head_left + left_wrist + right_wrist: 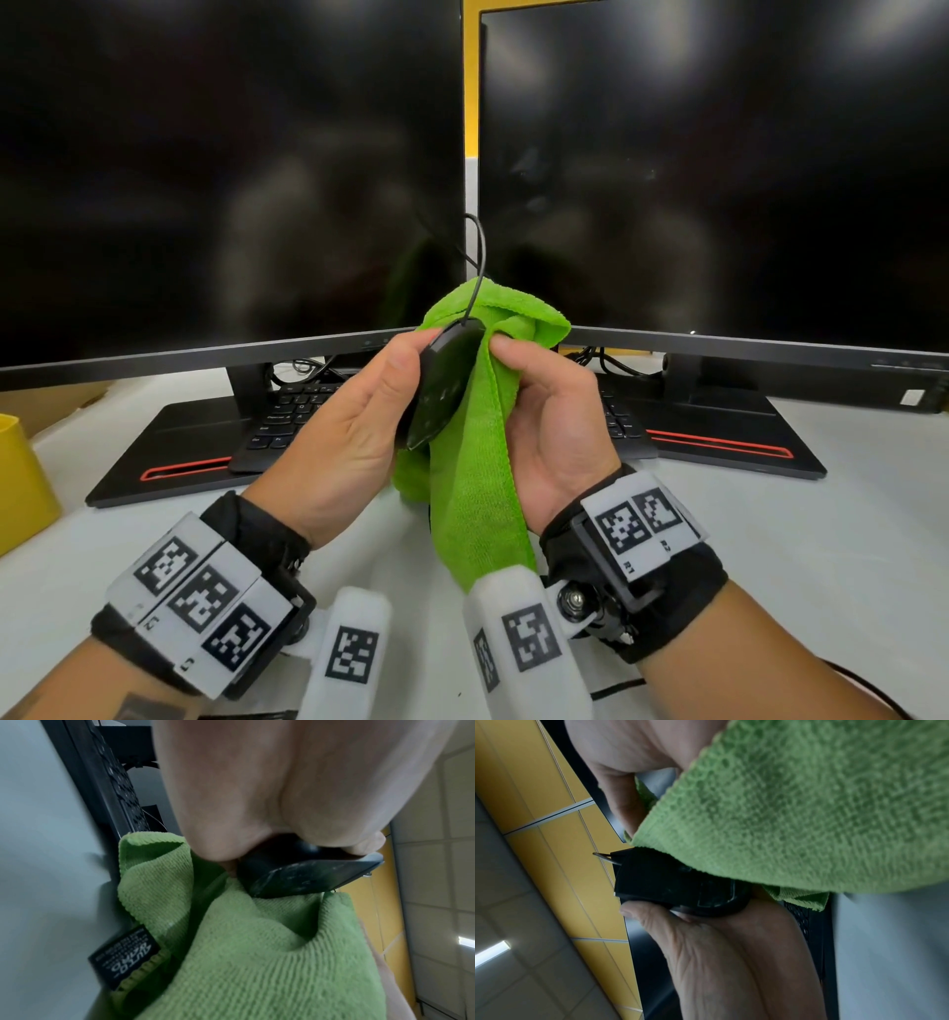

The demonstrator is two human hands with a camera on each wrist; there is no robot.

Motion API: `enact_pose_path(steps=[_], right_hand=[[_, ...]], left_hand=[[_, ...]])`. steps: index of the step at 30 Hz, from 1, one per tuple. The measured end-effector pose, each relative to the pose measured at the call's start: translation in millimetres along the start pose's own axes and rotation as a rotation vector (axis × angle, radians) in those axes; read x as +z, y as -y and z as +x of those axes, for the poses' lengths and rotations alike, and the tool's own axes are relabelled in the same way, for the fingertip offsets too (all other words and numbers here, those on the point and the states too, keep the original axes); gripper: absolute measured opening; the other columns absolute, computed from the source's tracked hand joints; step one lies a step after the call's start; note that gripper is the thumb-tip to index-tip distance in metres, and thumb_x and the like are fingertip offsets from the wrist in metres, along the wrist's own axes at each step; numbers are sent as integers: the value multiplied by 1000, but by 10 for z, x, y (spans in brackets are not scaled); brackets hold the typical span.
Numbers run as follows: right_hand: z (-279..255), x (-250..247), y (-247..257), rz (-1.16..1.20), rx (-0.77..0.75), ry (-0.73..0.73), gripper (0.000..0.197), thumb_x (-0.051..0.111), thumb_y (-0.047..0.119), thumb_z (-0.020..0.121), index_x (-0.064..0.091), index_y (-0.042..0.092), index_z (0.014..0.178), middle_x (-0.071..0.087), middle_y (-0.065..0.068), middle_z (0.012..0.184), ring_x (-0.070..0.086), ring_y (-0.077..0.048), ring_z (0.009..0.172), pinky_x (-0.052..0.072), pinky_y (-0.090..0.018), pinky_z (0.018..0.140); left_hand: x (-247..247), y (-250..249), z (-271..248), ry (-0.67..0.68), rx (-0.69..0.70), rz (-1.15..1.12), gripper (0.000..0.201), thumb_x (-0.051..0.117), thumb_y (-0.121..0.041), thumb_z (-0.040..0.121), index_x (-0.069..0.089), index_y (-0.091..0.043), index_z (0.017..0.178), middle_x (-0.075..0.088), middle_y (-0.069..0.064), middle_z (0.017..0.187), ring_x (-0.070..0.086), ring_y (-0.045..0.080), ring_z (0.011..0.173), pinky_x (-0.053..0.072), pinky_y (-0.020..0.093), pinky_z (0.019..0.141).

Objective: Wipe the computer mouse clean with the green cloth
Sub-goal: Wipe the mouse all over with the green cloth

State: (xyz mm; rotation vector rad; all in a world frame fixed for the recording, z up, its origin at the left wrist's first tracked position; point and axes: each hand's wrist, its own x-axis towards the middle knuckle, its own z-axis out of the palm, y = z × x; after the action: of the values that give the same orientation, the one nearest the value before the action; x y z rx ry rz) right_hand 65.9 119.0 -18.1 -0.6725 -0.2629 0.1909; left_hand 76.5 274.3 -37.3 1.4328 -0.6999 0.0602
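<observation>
A black wired computer mouse (441,383) is held up above the desk, its flat underside turned toward me. My left hand (359,416) grips it from the left, thumb along its edge. The green cloth (477,462) hangs between the two hands and bunches behind the mouse. My right hand (554,416) holds the cloth, thumb pressing it against the mouse's right side. In the left wrist view the mouse (308,874) shows scuffs on its underside, with the cloth (257,953) below it. In the right wrist view the cloth (808,811) covers part of the mouse (675,882).
Two dark monitors (231,180) (719,169) stand close behind the hands on black bases. A black keyboard (292,416) lies under them. The mouse cable (480,257) loops up between the screens. A yellow container (20,478) sits at the far left on the white desk (821,539).
</observation>
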Motion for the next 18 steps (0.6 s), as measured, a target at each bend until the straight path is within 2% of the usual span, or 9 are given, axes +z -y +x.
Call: enact_pose_path(steps=[5, 10, 15, 18], right_hand=[[-36, 46, -21, 7, -1, 59, 20, 60, 22, 83, 77, 11, 86, 74, -9, 81, 71, -25, 72, 53, -40, 81], [-37, 53, -27, 2, 18, 62, 18, 62, 21, 81, 71, 12, 94, 67, -10, 86, 64, -28, 81, 48, -44, 87], [25, 8, -32, 14, 50, 57, 34, 64, 21, 79, 64, 13, 111, 63, -10, 95, 61, -29, 89, 41, -52, 97], [21, 9, -26, 23, 63, 60, 29, 66, 22, 74, 70, 12, 101, 66, -10, 92, 63, -28, 85, 46, -47, 93]], left_hand=[[31, 5, -6, -3, 12, 55, 59, 42, -58, 98, 58, -26, 145, 65, -2, 148, 55, 17, 143, 33, 47, 124], [54, -5, -13, 2, 26, 58, 48, 45, -59, 97, 67, -36, 133, 68, -1, 143, 58, 18, 140, 36, 47, 122], [44, 7, -15, 28, 28, 71, 62, 55, -71, 94, 63, -29, 139, 66, 5, 144, 56, 24, 142, 35, 53, 122], [42, 4, -14, 30, 31, 73, 61, 53, -69, 97, 61, -28, 141, 65, 5, 145, 55, 25, 143, 33, 56, 123]])
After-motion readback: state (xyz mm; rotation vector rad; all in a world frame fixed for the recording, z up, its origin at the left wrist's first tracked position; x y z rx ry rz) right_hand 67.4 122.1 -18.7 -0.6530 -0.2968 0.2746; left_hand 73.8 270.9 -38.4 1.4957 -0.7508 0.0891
